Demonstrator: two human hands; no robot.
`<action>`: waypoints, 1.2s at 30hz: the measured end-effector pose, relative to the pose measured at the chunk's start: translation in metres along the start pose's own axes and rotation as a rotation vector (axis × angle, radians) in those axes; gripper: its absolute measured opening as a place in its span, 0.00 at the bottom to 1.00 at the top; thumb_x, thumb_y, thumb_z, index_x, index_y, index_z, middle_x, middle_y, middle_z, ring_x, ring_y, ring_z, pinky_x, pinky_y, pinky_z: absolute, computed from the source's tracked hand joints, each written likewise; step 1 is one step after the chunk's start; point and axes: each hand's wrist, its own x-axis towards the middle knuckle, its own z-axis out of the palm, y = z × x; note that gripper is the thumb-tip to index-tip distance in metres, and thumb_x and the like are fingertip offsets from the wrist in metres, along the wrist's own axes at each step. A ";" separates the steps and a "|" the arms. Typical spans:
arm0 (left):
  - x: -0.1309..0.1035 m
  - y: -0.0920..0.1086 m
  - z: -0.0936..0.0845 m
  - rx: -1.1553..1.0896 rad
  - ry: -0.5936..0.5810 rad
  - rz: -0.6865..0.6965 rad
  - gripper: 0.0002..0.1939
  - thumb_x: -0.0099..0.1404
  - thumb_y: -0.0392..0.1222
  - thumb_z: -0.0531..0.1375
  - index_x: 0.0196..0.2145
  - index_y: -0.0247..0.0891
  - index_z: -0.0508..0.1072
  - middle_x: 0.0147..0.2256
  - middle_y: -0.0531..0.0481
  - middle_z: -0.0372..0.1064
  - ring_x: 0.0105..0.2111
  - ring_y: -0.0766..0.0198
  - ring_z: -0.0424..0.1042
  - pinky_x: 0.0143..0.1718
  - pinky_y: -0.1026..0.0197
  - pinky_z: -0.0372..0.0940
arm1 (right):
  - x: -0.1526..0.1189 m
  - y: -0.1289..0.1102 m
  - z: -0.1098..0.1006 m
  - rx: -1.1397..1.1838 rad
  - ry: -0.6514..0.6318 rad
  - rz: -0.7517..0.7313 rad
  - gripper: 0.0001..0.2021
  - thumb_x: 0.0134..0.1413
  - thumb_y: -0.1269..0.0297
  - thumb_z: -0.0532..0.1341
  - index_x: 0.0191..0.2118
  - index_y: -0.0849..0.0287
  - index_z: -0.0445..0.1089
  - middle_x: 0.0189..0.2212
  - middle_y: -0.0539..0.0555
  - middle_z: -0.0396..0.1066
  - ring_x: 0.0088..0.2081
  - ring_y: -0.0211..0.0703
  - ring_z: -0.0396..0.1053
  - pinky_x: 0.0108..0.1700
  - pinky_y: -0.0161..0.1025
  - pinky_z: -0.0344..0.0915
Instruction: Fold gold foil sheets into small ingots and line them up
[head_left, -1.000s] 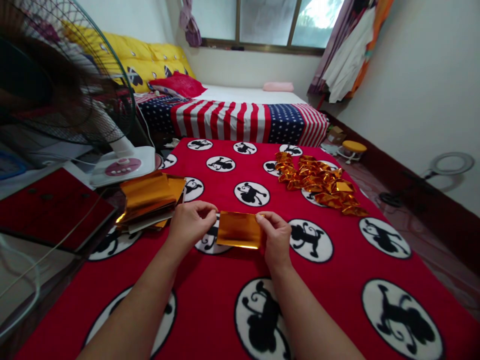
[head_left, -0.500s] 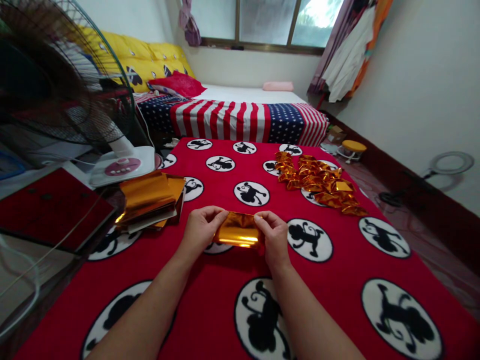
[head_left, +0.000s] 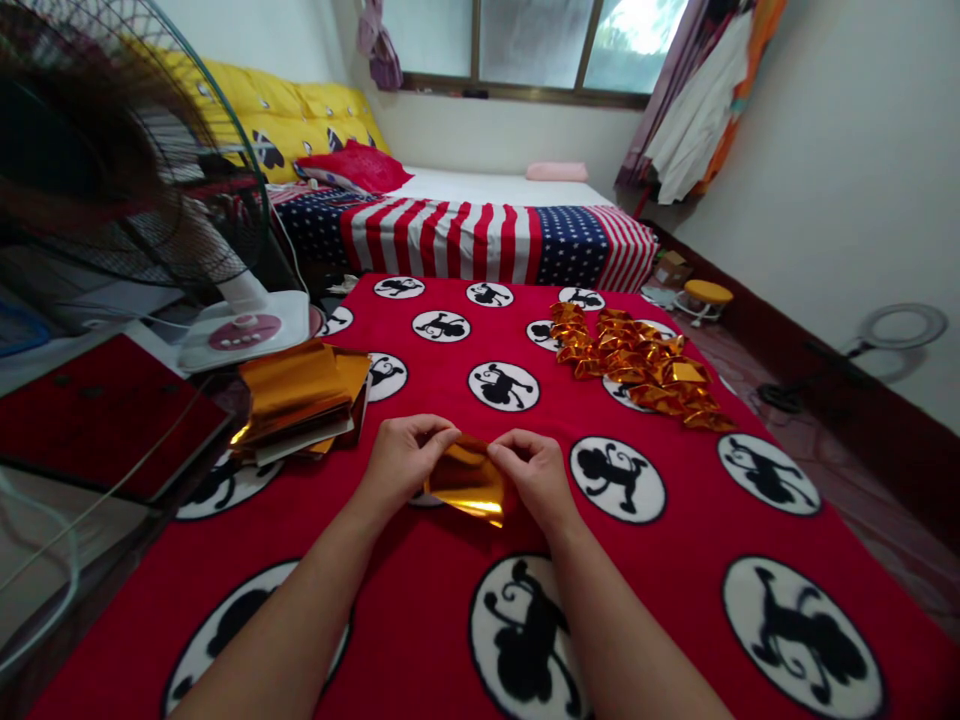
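Note:
A shiny gold foil paper sheet (head_left: 471,485) hangs between my two hands above the red cloth, bent along its top, its lower right corner pointing down toward me. My left hand (head_left: 407,455) pinches its upper left edge between thumb and fingers. At the upper right edge, my right hand (head_left: 531,465) has the sheet in a similar pinch. Left of my hands lies a stack of gold foil paper sheets (head_left: 296,395), loosely fanned. Several folded gold foil pieces (head_left: 626,360) sit in rows farther off to the right.
The red cloth (head_left: 420,640) with monkey prints covers the surface under my hands. An electric fan (head_left: 240,325) stands at the left, beside a dark red panel (head_left: 105,420) and a white cable (head_left: 71,570). Beyond is a bed (head_left: 480,240); a yellow-topped stool (head_left: 707,293) stands at the right.
My right hand has moved left, closer to my left hand. The foil sheet went from a wide, rounded fold to a narrower, slanted shape with a corner hanging down.

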 end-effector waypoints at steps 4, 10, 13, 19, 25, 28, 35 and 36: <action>0.006 -0.012 -0.008 -0.049 0.087 -0.080 0.15 0.54 0.50 0.65 0.29 0.34 0.80 0.25 0.47 0.76 0.24 0.63 0.71 0.25 0.66 0.63 | 0.001 -0.003 -0.003 0.066 0.012 0.050 0.09 0.46 0.61 0.64 0.22 0.60 0.71 0.16 0.47 0.65 0.19 0.35 0.60 0.21 0.32 0.53; 0.008 -0.015 -0.005 -0.252 0.073 -0.198 0.17 0.48 0.51 0.69 0.28 0.32 0.78 0.24 0.49 0.74 0.23 0.66 0.69 0.24 0.67 0.63 | 0.001 -0.003 -0.002 0.138 0.022 0.073 0.11 0.47 0.62 0.64 0.20 0.60 0.69 0.14 0.45 0.60 0.19 0.33 0.56 0.22 0.32 0.53; 0.008 -0.012 -0.004 -0.348 0.097 -0.253 0.19 0.44 0.52 0.71 0.28 0.32 0.77 0.24 0.49 0.74 0.23 0.67 0.69 0.24 0.67 0.62 | 0.000 -0.001 -0.002 0.101 0.079 0.007 0.08 0.50 0.62 0.62 0.26 0.60 0.71 0.20 0.48 0.66 0.23 0.36 0.62 0.26 0.33 0.59; 0.010 -0.011 -0.009 -0.460 0.150 -0.339 0.24 0.37 0.53 0.73 0.26 0.31 0.76 0.23 0.49 0.74 0.23 0.68 0.69 0.25 0.68 0.62 | -0.004 -0.007 -0.002 -0.178 0.174 -0.457 0.19 0.48 0.76 0.58 0.46 0.53 0.72 0.52 0.56 0.67 0.54 0.49 0.64 0.51 0.44 0.65; 0.007 -0.008 -0.009 -0.452 0.064 -0.366 0.26 0.38 0.54 0.73 0.29 0.30 0.76 0.26 0.47 0.75 0.24 0.66 0.72 0.27 0.66 0.64 | -0.005 -0.008 0.000 -0.330 0.007 -0.638 0.17 0.50 0.76 0.61 0.42 0.47 0.76 0.46 0.52 0.73 0.51 0.49 0.65 0.55 0.50 0.60; 0.007 -0.010 -0.011 -0.381 0.028 -0.377 0.30 0.41 0.59 0.71 0.33 0.30 0.76 0.25 0.48 0.74 0.20 0.68 0.68 0.20 0.68 0.59 | -0.004 -0.005 0.001 -0.305 -0.003 -0.575 0.09 0.53 0.72 0.62 0.34 0.51 0.77 0.33 0.51 0.76 0.39 0.46 0.69 0.48 0.47 0.62; 0.008 -0.008 -0.017 -0.351 0.061 -0.188 0.38 0.54 0.72 0.57 0.41 0.31 0.78 0.29 0.43 0.75 0.26 0.63 0.73 0.23 0.67 0.62 | -0.004 -0.003 0.003 0.086 0.079 -0.141 0.04 0.51 0.64 0.64 0.30 0.57 0.76 0.26 0.49 0.73 0.30 0.41 0.68 0.36 0.37 0.63; 0.007 -0.006 -0.017 -0.369 0.018 -0.145 0.37 0.53 0.71 0.59 0.41 0.31 0.78 0.33 0.41 0.77 0.32 0.60 0.75 0.27 0.65 0.65 | -0.005 -0.004 0.003 0.144 0.065 -0.097 0.04 0.50 0.64 0.65 0.30 0.58 0.76 0.26 0.49 0.73 0.30 0.41 0.68 0.35 0.36 0.63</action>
